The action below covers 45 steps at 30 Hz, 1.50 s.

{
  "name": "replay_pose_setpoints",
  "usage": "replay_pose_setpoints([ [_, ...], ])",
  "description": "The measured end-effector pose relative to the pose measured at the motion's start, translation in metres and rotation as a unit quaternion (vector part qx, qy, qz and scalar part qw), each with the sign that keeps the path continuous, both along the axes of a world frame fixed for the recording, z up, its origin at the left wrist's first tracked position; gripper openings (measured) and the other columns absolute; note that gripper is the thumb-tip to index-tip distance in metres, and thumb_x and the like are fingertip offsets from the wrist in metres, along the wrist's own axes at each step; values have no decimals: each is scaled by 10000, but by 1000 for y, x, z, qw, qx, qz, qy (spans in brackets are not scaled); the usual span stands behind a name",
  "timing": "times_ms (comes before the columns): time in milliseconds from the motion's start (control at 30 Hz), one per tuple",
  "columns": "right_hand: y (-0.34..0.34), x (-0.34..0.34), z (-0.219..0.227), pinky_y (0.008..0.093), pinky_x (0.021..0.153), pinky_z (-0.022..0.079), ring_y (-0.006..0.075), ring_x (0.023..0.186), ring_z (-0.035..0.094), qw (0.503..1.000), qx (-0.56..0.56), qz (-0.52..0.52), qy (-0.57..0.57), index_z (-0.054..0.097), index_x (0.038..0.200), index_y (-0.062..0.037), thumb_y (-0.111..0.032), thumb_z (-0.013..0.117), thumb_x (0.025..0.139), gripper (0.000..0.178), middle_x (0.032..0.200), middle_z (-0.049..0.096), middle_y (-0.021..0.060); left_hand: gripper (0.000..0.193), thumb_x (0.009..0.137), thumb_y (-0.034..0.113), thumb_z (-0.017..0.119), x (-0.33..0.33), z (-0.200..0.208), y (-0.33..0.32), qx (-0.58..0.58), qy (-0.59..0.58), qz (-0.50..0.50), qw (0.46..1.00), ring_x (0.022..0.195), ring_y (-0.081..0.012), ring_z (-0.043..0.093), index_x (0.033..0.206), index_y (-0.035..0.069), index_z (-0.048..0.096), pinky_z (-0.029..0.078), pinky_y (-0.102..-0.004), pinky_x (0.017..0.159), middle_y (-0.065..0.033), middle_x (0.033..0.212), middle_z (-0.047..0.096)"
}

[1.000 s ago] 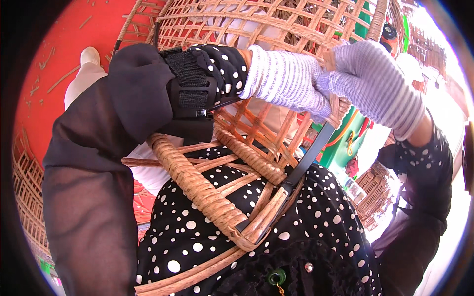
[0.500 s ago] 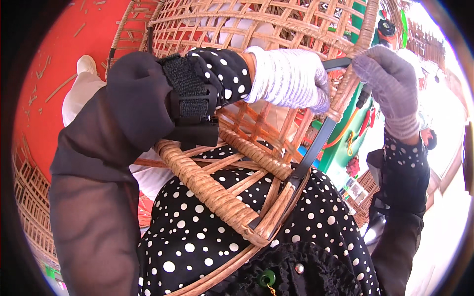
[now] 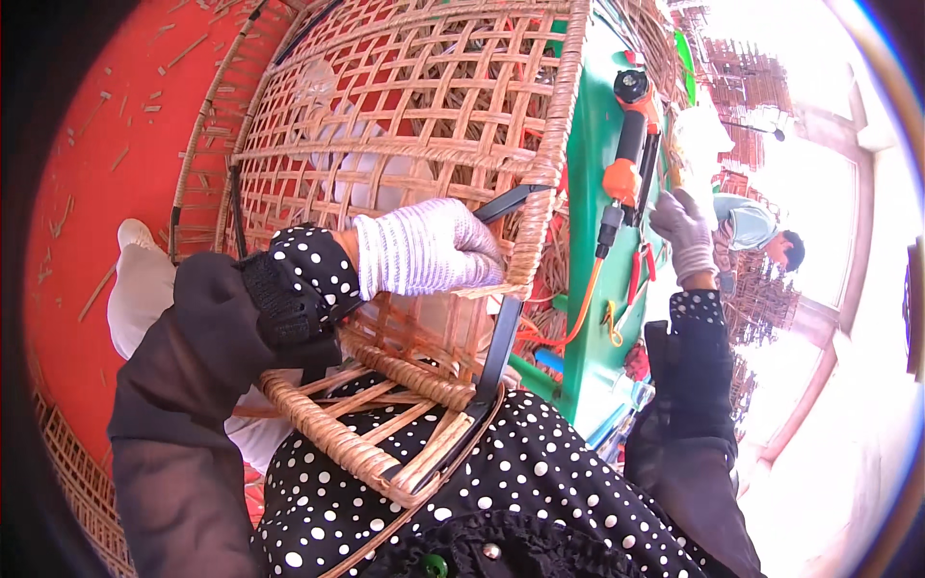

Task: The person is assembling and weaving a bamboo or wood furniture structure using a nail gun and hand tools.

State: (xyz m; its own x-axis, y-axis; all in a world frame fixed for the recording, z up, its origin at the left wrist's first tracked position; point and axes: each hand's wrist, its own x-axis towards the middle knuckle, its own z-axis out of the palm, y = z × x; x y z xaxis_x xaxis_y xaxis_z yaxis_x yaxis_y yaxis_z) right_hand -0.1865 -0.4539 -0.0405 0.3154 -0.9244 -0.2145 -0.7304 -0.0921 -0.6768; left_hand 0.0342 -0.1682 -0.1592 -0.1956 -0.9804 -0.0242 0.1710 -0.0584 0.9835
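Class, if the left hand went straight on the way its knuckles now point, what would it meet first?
The left hand would probably meet the wrapped cane post just to its right; from this single view, the gap between them, if any, is hard to judge.

The left hand [image 3: 429, 249], clad in white-and-lavender striped knit, is closed in a fist with its back uppermost and its fingers curled under. A narrow band of bare skin shows at the left wrist [image 3: 345, 248], beside a black cuff with white dots [image 3: 313, 270]. The sheer-black-sleeved left arm [image 3: 183, 443] rises from the lower edge, bends, and slants inward. The sheer-black-sleeved right arm [image 3: 689, 405] stretches forward, nearly straight. The right hand [image 3: 686, 236], in greyish-lavender knit, is well apart from the left, fingers loosely bent and pointing away from the body.
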Motion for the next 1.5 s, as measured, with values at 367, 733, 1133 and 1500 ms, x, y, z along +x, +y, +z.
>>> replay_pose_setpoints([
  [367, -92, 96, -44, 320, 551, 505, 175, 614, 576, 985, 89, 28, 147, 602, 961, -47, -181, 714, 717, 301, 749, 606, 52, 247, 774, 231, 616, 6, 5, -21, -12, -52, 11, 999, 672, -153, 602, 895, 21, 669, 469, -295, 647, -108, 765, 665],
  [733, 144, 57, 128, 260, 642, 455, 141, 685, 554, 965, 93, 190, 153, 557, 759, 8, -144, 575, 722, 157, 740, 547, 38, 295, 774, 283, 615, -5, -11, -29, -18, -86, 38, 995, 711, -186, 613, 920, 32, 668, 468, -307, 690, -115, 793, 667],
  [1133, 223, 64, 157, 300, 670, 469, 180, 762, 588, 607, -106, 589, 523, 584, 812, -33, -130, 619, 710, 146, 805, 587, 59, 237, 723, 293, 646, -3, 7, -50, -43, -124, 64, 989, 682, -162, 613, 818, 84, 707, 466, -312, 651, -61, 736, 669],
  [1500, 224, 88, 149, 307, 672, 478, 183, 781, 591, 515, -112, 655, 542, 572, 888, -21, -99, 639, 709, 207, 853, 590, 77, 209, 665, 271, 638, 2, 1, -37, -13, -87, 36, 996, 619, -202, 581, 742, 83, 687, 453, -342, 604, -78, 653, 613],
])
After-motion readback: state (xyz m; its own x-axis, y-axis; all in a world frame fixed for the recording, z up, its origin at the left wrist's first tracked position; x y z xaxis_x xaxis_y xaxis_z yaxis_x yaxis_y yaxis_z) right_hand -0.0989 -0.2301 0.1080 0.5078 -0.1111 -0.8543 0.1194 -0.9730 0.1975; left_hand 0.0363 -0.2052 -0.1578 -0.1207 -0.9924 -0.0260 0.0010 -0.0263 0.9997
